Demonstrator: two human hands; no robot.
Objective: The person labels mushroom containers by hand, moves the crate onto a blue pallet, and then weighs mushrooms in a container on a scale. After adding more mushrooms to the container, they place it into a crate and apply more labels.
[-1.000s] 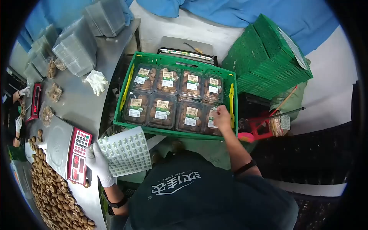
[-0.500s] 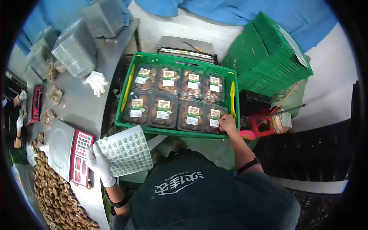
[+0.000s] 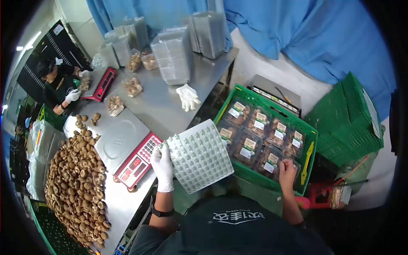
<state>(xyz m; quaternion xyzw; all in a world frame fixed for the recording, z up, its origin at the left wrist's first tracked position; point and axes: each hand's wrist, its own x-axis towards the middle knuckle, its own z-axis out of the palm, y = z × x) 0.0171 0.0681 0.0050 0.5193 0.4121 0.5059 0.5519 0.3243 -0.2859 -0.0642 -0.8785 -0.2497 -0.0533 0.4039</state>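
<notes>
Gloved in white, my left hand (image 3: 162, 166) grips the left edge of a sheet of small green-and-white stickers (image 3: 202, 155), beside a red-framed scale (image 3: 137, 160). My bare right hand (image 3: 287, 172) is over the near right corner of a green crate (image 3: 311, 159); its fingers are bent together, and anything between them is too small to make out. Inside the crate stand two rows of clear packs of mushrooms (image 3: 247, 148), with labels on their lids. The pack at the near right corner is partly hidden by my right hand.
Loose mushrooms (image 3: 78, 182) are heaped on the left of the metal table (image 3: 170, 111). A white glove (image 3: 188, 97), bagged mushrooms and stacked clear containers (image 3: 172, 55) lie farther back. A co-worker (image 3: 59, 87) handles a pack by another scale. Stacked green crates (image 3: 344, 121) stand right.
The view has swung left, so the crate appears farther right and more of the table and the co-worker shows. My right hand has lifted off the near right pack. The sheet remains in my left hand.
</notes>
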